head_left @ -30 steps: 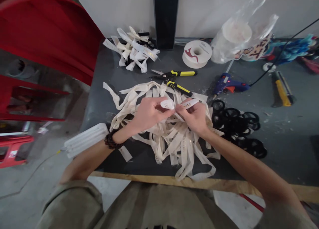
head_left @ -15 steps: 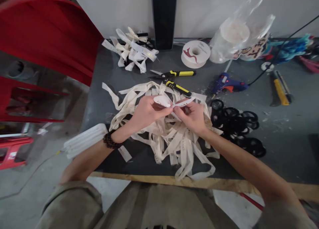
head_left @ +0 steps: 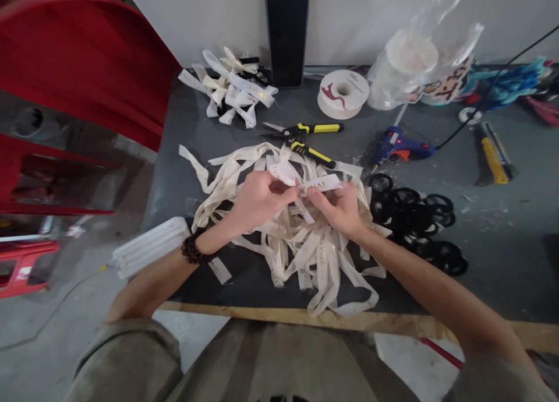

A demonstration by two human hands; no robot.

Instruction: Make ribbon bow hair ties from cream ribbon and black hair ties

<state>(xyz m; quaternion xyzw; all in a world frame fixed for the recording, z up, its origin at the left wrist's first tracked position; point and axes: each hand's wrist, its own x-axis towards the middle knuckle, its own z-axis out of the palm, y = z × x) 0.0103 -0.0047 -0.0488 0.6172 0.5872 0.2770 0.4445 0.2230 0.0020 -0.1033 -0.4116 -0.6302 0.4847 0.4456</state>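
A white ribbon (head_left: 321,184) with gold lettering is stretched between my two hands, above a loose heap of cream ribbon strips (head_left: 279,244). My left hand (head_left: 261,198) pinches it where a loop stands up over the fingers. Close beside it, my right hand (head_left: 338,207) grips the ribbon's right part between thumb and fingers. One ribbon tail hangs below the fingertips. Just beyond the heap lie yellow-and-black snips (head_left: 301,138), their blades apart. Black hair ties (head_left: 410,212) are piled right of the heap.
Finished-looking ribbon bows (head_left: 238,90) sit at the back left, near a dark upright phone-like slab (head_left: 287,35). A ribbon spool (head_left: 343,94), a blue glue gun (head_left: 402,145) with its cord, and a yellow utility knife (head_left: 495,154) lie behind and right. A red chair (head_left: 82,58) stands left.
The right part of the ribbon has turned flatter, so its lettering faces up. My right fingers have shifted slightly, and the tail below now shows more.
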